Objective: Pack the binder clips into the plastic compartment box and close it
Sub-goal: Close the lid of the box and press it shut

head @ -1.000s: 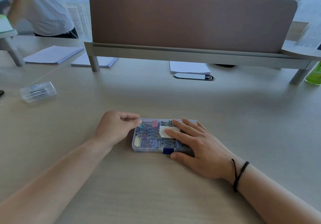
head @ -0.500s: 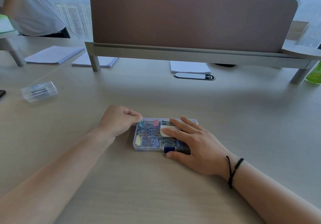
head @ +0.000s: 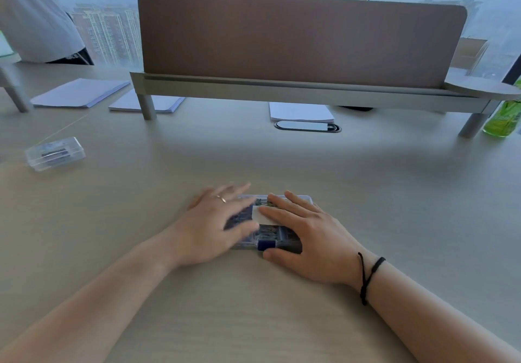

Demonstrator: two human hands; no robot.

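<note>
The plastic compartment box (head: 270, 233), a flat transparent case, lies near the middle of the desk (head: 394, 199), toward its near edge, with its lid down. Coloured binder clips (head: 265, 231) show through the lid, beside a white label (head: 260, 213); a blue latch (head: 266, 245) sits on the near long side. The left hand (head: 214, 227) lies flat with straight fingers over the left half of the lid, blurred in this view. The right hand (head: 307, 238) lies flat over the right half, fingers extended, thumb along the near edge just beside the latch. Neither hand curls around anything. By judgement, the case is stiff, thin-walled and smooth, hence liable to slide on the desk; its metal contents likely make it heavier than it looks. Pressure belongs on the lid near the latch, and lifting is best done by the two short ends. Whether the latch is engaged cannot be told. A second clear box (head: 55, 152) rests well apart, near the left edge.
</note>
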